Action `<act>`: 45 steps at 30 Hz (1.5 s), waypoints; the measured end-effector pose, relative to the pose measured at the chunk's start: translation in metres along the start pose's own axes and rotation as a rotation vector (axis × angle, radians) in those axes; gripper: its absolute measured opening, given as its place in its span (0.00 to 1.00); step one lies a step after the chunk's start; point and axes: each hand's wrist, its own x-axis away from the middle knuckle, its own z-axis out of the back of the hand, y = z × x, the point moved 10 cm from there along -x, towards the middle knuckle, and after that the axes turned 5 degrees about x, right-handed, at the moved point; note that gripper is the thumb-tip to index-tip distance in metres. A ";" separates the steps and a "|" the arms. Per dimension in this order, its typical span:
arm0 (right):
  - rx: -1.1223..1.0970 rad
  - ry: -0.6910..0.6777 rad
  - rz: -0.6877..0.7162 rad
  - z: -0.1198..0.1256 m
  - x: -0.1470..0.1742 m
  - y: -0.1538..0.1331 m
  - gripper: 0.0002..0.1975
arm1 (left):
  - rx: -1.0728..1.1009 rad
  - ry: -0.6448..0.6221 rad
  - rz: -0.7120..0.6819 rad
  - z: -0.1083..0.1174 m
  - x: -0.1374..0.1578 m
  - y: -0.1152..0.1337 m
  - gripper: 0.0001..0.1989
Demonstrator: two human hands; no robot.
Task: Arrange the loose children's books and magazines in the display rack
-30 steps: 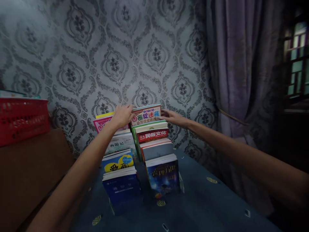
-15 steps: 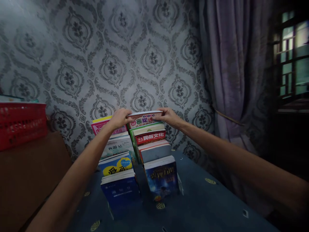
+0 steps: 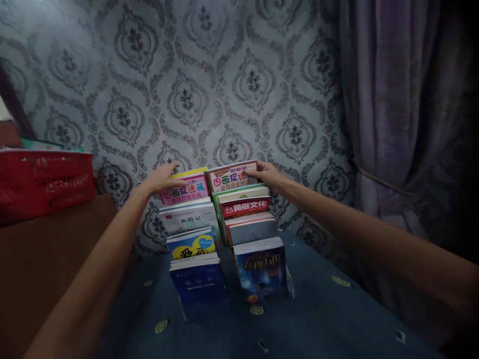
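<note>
Two rows of upright books stand on the dark blue table cover. My right hand (image 3: pixel 267 175) pinches the right edge of the brown-bordered picture book (image 3: pixel 230 180) at the back of the right row, thumb in front. At the back of the left row, my left hand (image 3: pixel 160 180) is beside a pink picture book (image 3: pixel 192 187) and a yellow-edged book (image 3: pixel 198 172), fingers and thumb apart around their left upper corner. In front of these are a pale book (image 3: pixel 192 219), a blue-yellow book (image 3: pixel 192 248), a dark blue book (image 3: pixel 198 284), a red book (image 3: pixel 245 207) and a night-blue book (image 3: pixel 262 269).
A red plastic basket (image 3: pixel 47 182) sits on a brown cardboard box (image 3: pixel 56 259) at the left. Patterned wallpaper (image 3: pixel 224 99) rises behind the books. A purple curtain (image 3: pixel 389 124) hangs at the right. The table cover (image 3: pixel 318 319) spreads around both rows.
My left hand has moved left, off the right row's rear book, to the left corner of the left row's rear books. My right hand stays on its book. The view has turned slightly left.
</note>
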 end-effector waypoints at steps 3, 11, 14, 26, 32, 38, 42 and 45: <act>0.026 -0.006 -0.036 -0.004 0.001 0.006 0.17 | -0.076 -0.058 0.040 -0.013 0.009 -0.009 0.26; 0.602 0.157 0.177 -0.003 0.009 -0.043 0.30 | 0.100 0.143 -0.002 0.000 0.016 -0.004 0.22; 1.091 0.240 0.470 -0.047 0.019 -0.095 0.29 | 0.369 0.150 0.026 0.003 0.014 -0.020 0.18; 1.528 -0.134 0.350 -0.159 0.008 -0.079 0.21 | 0.917 0.143 0.220 -0.015 0.030 -0.067 0.14; 1.517 -0.069 0.318 -0.154 -0.001 -0.077 0.20 | 0.741 0.322 0.024 -0.003 0.029 -0.046 0.21; 1.524 -0.026 0.291 -0.156 -0.005 -0.073 0.20 | 0.650 0.421 0.006 -0.007 0.029 -0.048 0.14; 1.510 0.018 0.306 -0.156 -0.004 -0.073 0.20 | 0.843 0.546 0.181 -0.024 0.039 -0.074 0.24; 1.455 0.008 0.367 -0.154 -0.005 -0.074 0.19 | 0.954 0.572 0.182 -0.034 0.044 -0.081 0.34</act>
